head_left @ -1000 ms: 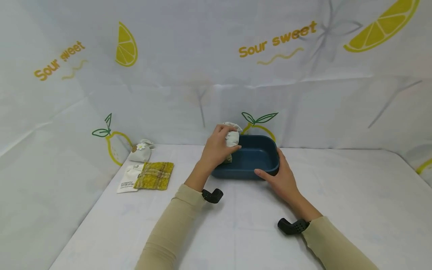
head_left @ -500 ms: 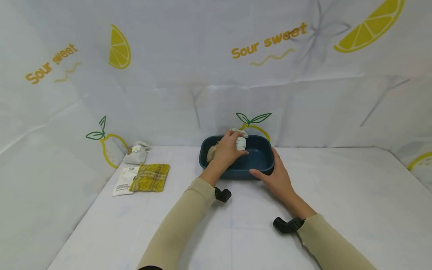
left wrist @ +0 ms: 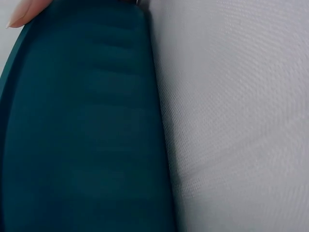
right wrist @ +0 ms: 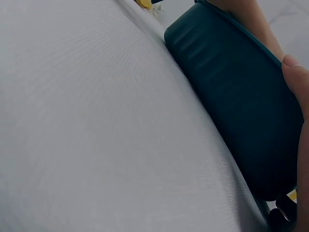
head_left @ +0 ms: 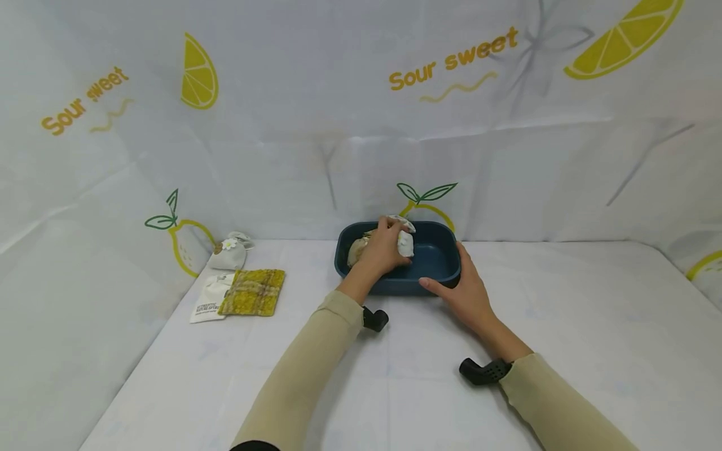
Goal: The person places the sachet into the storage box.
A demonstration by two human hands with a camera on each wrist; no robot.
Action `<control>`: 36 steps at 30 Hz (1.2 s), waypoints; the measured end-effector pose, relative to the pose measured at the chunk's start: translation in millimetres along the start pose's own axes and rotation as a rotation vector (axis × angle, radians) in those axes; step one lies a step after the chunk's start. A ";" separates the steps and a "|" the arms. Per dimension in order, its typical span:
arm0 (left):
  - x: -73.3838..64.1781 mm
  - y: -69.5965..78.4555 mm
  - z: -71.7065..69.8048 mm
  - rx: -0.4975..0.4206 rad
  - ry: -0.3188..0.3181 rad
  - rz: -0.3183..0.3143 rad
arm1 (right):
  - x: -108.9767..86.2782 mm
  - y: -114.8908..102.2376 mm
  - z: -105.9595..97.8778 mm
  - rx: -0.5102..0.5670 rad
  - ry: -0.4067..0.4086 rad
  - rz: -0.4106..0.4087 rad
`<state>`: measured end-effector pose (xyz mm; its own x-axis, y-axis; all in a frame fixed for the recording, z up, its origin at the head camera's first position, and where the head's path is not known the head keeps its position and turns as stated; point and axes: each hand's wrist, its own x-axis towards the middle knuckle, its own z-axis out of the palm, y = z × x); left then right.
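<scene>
A dark blue rectangular box point(head_left: 395, 287) stands on the white-covered table near the back. My left hand point(head_left: 381, 250) reaches in over its front rim and holds a small white cloth pouch point(head_left: 405, 245) low inside, about mid-box. To the left of that hand a beige pouch point(head_left: 356, 251) lies in the box, partly covered by the hand. My right hand point(head_left: 472, 295) grips the box's right front corner, thumb point(right wrist: 295, 79) at the front and fingers along the right side. The left wrist view shows mostly the box's front wall point(left wrist: 87, 125).
At the table's left lie a yellow plaid cloth square point(head_left: 254, 292), a white printed packet point(head_left: 210, 304) partly under it, and a white pouch with a flower point(head_left: 229, 256) behind them. A white sheet with lemon prints point(head_left: 282, 181) hangs directly behind the box.
My left hand has moved right and down into the box with the white pouch. The beige pouch has come into fuller view at the left. My right hand stays on the box.
</scene>
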<state>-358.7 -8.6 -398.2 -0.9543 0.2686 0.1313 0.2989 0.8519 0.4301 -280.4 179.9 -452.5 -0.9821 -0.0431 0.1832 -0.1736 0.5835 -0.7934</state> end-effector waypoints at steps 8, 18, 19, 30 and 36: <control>2.8 -1.5 0.8 0.010 -0.134 -0.017 | -1.0 -4.7 -2.0 0.008 -0.008 -0.002; 4.2 -1.1 2.9 0.050 -0.116 -0.014 | 0.6 -2.3 -0.7 -0.002 0.005 -0.008; 2.8 -1.2 2.6 0.047 -0.116 -0.011 | 0.4 -1.5 -0.2 -0.001 0.004 -0.008; -19.1 -11.3 -55.9 -0.089 -0.002 0.069 | 0.0 -0.1 -0.1 0.002 -0.010 -0.011; -37.5 -53.3 -92.2 -0.086 0.078 0.113 | 0.0 -0.6 0.6 0.002 -0.013 -0.013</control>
<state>-339.2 -105.5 -343.7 -0.9131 0.3217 0.2504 0.4058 0.7757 0.4834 -280.4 179.1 -452.4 -0.9807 -0.0616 0.1856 -0.1865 0.5809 -0.7923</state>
